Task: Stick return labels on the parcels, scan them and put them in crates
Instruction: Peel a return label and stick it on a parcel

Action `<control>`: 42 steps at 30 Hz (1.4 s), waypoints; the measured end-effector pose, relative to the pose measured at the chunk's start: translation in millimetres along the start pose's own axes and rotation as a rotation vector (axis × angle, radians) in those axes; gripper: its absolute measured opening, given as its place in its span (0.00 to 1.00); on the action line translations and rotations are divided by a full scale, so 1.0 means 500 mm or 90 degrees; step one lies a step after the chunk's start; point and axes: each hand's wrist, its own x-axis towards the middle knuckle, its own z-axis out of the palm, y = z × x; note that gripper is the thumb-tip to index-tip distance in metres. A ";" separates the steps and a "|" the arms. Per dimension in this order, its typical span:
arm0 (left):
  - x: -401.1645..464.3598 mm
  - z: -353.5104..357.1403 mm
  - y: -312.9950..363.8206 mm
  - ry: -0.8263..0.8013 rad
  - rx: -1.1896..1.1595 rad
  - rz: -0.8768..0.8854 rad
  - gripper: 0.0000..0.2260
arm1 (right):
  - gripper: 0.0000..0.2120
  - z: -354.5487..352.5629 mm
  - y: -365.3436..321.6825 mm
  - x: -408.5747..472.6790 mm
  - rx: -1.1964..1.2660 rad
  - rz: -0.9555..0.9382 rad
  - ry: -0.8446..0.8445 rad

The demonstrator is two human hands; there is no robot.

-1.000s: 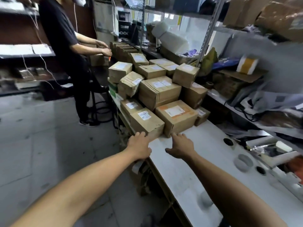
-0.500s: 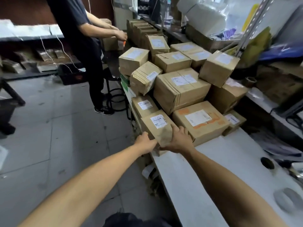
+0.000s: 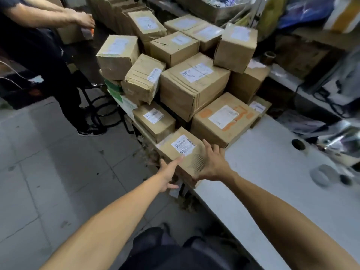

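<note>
A small brown cardboard parcel [image 3: 186, 151] with a white label sits at the near corner of the white table [image 3: 263, 172], in front of a pile of labelled parcels [image 3: 194, 84]. My left hand [image 3: 167, 172] holds its left side, with one digit lying on the top face by the label and the others lower down. My right hand [image 3: 213, 162] grips its right side, fingers spread over the top edge. A larger parcel with orange marks [image 3: 224, 117] stands just behind it.
Another person [image 3: 48, 55] stands at the far left, handling a box [image 3: 74, 34]. A grey tape roll [image 3: 321, 175] lies on the table's right part. Cluttered shelves [image 3: 311, 55] run along the right. Grey tiled floor [image 3: 58, 162] lies to the left.
Both hands moved from the table edge onto the nearest parcel and now clasp it from both sides. The view has come closer and tilted down.
</note>
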 end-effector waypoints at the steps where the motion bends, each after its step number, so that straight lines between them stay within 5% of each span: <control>1: 0.002 0.008 -0.018 -0.016 0.008 0.002 0.64 | 0.70 0.007 0.014 -0.025 0.019 0.008 0.006; 12: -0.048 0.135 -0.162 -0.164 0.086 0.227 0.50 | 0.68 0.066 0.161 -0.333 0.184 0.130 0.215; 20: -0.036 0.240 -0.073 -0.377 0.236 0.217 0.51 | 0.33 0.051 0.276 -0.467 0.197 0.348 0.420; 23: -0.021 0.283 -0.036 -0.392 0.263 0.227 0.54 | 0.30 0.047 0.352 -0.494 0.168 0.488 0.497; 30: -0.011 0.379 0.018 -0.390 0.314 0.242 0.56 | 0.44 0.053 0.477 -0.507 0.413 0.792 0.369; 34: -0.008 0.424 0.020 -0.417 0.357 0.221 0.55 | 0.38 0.064 0.538 -0.490 0.583 0.792 0.295; 42: -0.007 0.479 0.009 -0.432 0.417 0.166 0.48 | 0.25 0.092 0.614 -0.490 0.683 0.735 0.216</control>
